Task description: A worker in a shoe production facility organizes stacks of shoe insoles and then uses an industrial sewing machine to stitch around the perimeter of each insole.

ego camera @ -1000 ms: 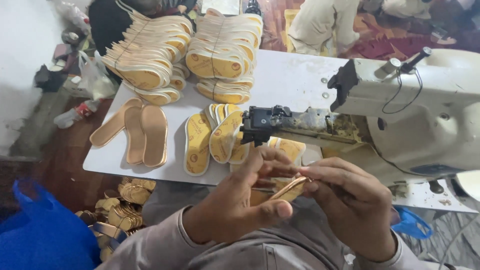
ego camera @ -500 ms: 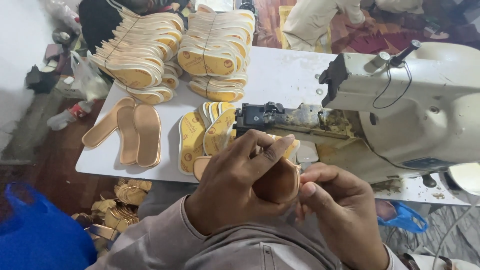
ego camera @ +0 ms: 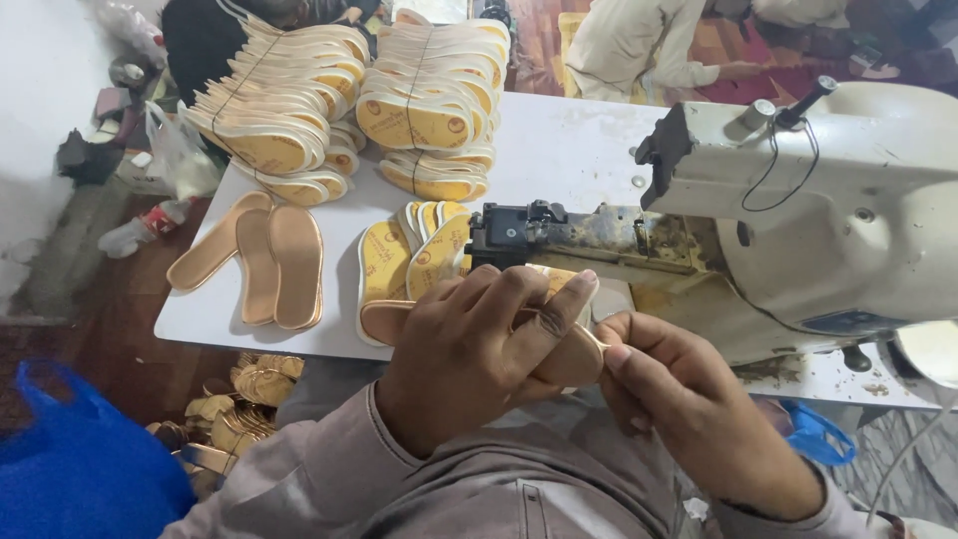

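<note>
Head view: both hands work one tan shoe insole (ego camera: 394, 321) just in front of the sewing machine (ego camera: 838, 210), below its dark arm tip (ego camera: 514, 232). L hand (ego camera: 469, 359) wraps over the insole from above, fingers curled narrow & clamped on it, thumb stretched along the top edge toward the toe end. R hand (ego camera: 689, 409) meets it at the right end, thumb & forefinger pinched tight on the insole's tip; its other fingers are folded under, not visible. The insole's heel end sticks out to the left of the L hand, held above the white table (ego camera: 559, 150) edge, not resting on it.

Judged step: the piece is being gripped & lined up by hand near the machine arm, not yet on it. The next move prob. calls for a steady two-hand hold & keeping the edge straight as it nears the arm tip.

Around: a fan of yellow-printed insoles (ego camera: 414, 262) just behind the hands, three tan insoles (ego camera: 269, 262) lying flat to the left, two tied bundles (ego camera: 349, 110) farther back. Blue bag (ego camera: 80, 469) by the floor. Another person (ego camera: 639, 45) sits beyond the table.
</note>
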